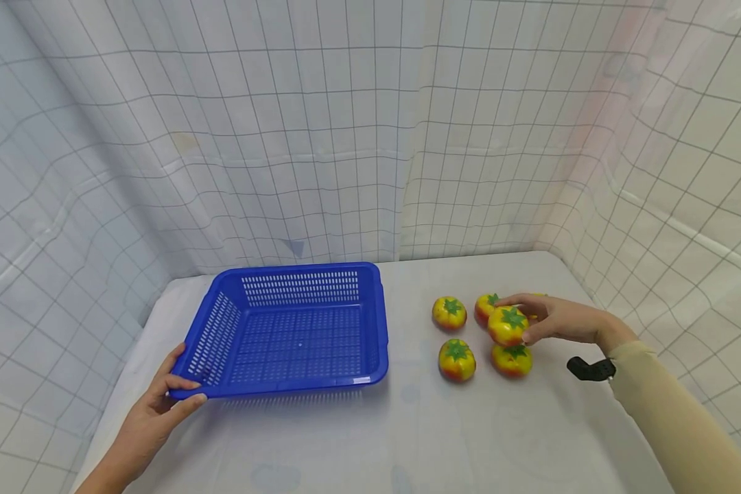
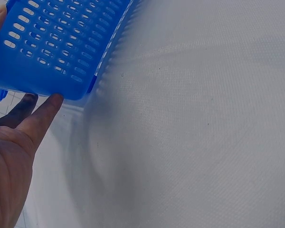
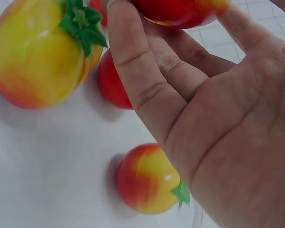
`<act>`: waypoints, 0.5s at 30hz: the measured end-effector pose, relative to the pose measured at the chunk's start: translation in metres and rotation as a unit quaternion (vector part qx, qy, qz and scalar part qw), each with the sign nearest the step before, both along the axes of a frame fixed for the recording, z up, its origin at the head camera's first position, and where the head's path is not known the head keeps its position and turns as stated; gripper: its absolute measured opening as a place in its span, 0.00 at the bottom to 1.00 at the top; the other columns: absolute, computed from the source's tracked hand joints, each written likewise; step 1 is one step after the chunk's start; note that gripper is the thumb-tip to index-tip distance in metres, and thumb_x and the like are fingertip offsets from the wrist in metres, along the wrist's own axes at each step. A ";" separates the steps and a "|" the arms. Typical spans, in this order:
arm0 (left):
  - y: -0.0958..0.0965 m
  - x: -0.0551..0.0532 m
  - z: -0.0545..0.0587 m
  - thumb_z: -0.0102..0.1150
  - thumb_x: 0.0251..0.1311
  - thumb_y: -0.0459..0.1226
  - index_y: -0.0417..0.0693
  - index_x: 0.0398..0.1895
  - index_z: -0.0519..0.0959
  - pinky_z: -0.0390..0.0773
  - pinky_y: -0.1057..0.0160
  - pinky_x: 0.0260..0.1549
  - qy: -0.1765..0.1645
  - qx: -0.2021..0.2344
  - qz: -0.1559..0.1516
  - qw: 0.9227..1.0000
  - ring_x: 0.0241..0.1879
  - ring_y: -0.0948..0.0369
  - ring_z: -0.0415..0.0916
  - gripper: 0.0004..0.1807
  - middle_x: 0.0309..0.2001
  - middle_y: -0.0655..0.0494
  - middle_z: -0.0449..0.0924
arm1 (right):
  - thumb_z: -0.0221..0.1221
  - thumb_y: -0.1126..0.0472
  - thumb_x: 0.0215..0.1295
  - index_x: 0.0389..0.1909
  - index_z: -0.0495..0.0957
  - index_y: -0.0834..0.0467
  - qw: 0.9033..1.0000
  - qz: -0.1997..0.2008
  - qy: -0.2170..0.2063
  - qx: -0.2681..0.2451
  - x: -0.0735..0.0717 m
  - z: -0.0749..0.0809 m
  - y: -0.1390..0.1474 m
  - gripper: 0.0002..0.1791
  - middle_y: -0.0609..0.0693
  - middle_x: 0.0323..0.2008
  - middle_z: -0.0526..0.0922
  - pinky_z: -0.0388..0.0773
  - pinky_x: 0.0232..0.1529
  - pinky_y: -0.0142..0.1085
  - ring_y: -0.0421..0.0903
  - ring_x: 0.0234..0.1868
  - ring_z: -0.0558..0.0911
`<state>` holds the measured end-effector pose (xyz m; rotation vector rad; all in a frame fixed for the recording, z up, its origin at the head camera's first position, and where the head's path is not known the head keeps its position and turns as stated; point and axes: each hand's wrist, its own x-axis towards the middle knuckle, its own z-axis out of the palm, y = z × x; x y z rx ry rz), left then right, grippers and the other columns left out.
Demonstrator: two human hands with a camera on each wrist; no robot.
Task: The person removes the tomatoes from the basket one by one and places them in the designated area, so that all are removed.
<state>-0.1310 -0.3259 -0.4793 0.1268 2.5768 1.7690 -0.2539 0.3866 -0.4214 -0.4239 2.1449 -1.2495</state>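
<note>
My left hand [image 1: 151,418] grips the near left corner of a blue plastic basket [image 1: 284,390], its thumb and fingers at the rim. In the left wrist view, fingers [image 2: 42,116] touch the basket's edge beside its slotted wall. My right hand [image 1: 562,319] holds a yellow-and-red tomato [image 1: 508,326] with a green star-shaped top, above the others. The right wrist view shows the red side of that tomato [image 3: 180,12] at the fingertips. Around it on the table lie a back left tomato [image 1: 449,313], a front left one [image 1: 457,361] and one just below the hand [image 1: 511,361].
A further tomato [image 1: 484,307] sits behind the held one, and another is mostly hidden by the right hand. White cloth covers the table [image 1: 407,439]. Gridded white sheets [image 1: 346,137] hang at the back and both sides. A black strap end [image 1: 589,369] juts from the right wrist.
</note>
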 end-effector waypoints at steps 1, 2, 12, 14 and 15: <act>0.000 0.000 0.000 0.57 0.75 0.37 0.32 0.54 0.69 0.72 0.82 0.47 0.000 -0.001 0.000 1.000 0.70 0.19 0.45 0.16 0.82 0.74 0.30 | 0.67 0.59 0.64 0.74 0.66 0.47 1.000 -0.004 -0.002 0.000 0.001 -0.001 0.002 0.37 0.59 0.77 0.55 0.63 0.68 0.53 0.61 0.76 0.54; 0.000 0.000 0.000 0.57 0.75 0.37 0.32 0.54 0.69 0.72 0.82 0.47 0.000 -0.003 0.001 1.000 0.69 0.19 0.45 0.16 0.82 0.74 0.30 | 0.67 0.59 0.64 0.74 0.65 0.47 1.000 -0.007 -0.004 0.001 0.002 -0.002 0.005 0.38 0.59 0.77 0.55 0.64 0.67 0.52 0.60 0.75 0.55; 0.000 -0.001 0.000 0.57 0.75 0.37 0.31 0.54 0.69 0.71 0.82 0.47 -0.002 0.001 -0.001 1.000 0.71 0.20 0.41 0.17 0.82 0.74 0.29 | 0.66 0.60 0.66 0.75 0.64 0.48 1.000 -0.022 -0.006 0.003 0.012 -0.009 0.023 0.37 0.60 0.78 0.52 0.69 0.63 0.43 0.57 0.72 0.62; 0.000 -0.001 0.000 0.57 0.75 0.37 0.31 0.55 0.68 0.71 0.82 0.47 -0.004 0.003 -0.003 1.000 0.71 0.20 0.40 0.17 0.82 0.74 0.29 | 0.66 0.60 0.66 0.75 0.64 0.48 1.000 -0.025 -0.005 0.004 0.015 -0.010 0.026 0.38 0.60 0.79 0.49 0.69 0.63 0.44 0.59 0.73 0.59; 0.000 -0.001 0.000 0.57 0.75 0.36 0.31 0.55 0.68 0.71 0.82 0.47 -0.004 0.003 -0.002 1.000 0.71 0.20 0.40 0.17 0.82 0.74 0.29 | 0.66 0.60 0.67 0.76 0.64 0.48 1.000 -0.028 -0.003 0.006 0.016 -0.010 0.027 0.38 0.60 0.79 0.47 0.69 0.63 0.45 0.60 0.74 0.57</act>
